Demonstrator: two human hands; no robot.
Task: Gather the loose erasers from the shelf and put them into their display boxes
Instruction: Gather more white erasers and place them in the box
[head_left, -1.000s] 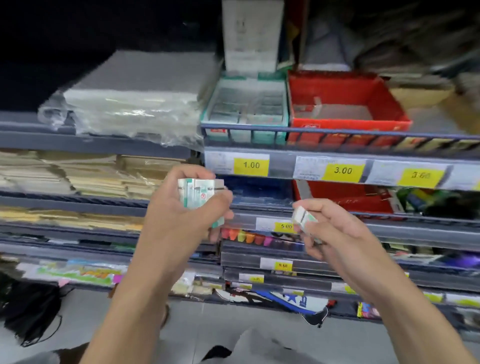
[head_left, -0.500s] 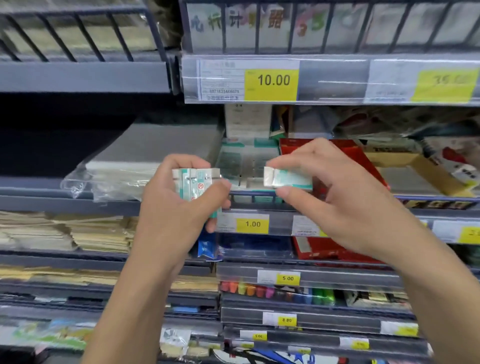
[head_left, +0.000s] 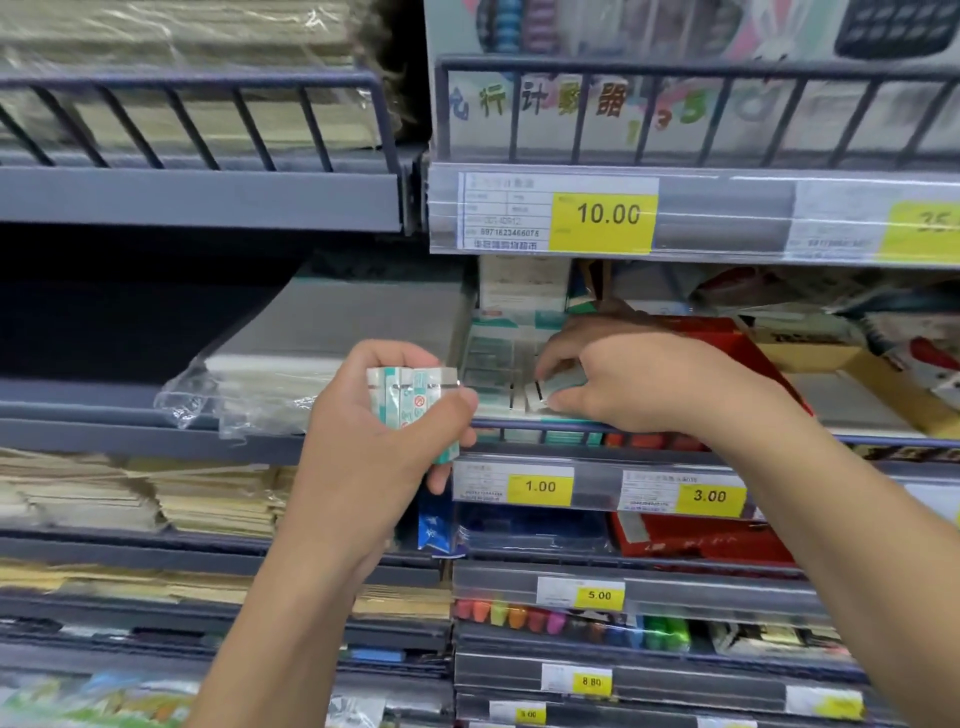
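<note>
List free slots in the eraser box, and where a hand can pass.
The teal-and-white cardboard eraser display box shows dark gaps only in its front row, beside the white sleeved eraser in the right hand. Its rear rows look filled. Hands can pass between the grey shelf rail and the 10.00 price strip. The left hand holds the eraser stack.

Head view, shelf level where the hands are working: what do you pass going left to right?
Plastic-wrapped grey stack → left hand gripping a bunch of erasers → green display box → right hand pinching one eraser → red box.
</note>
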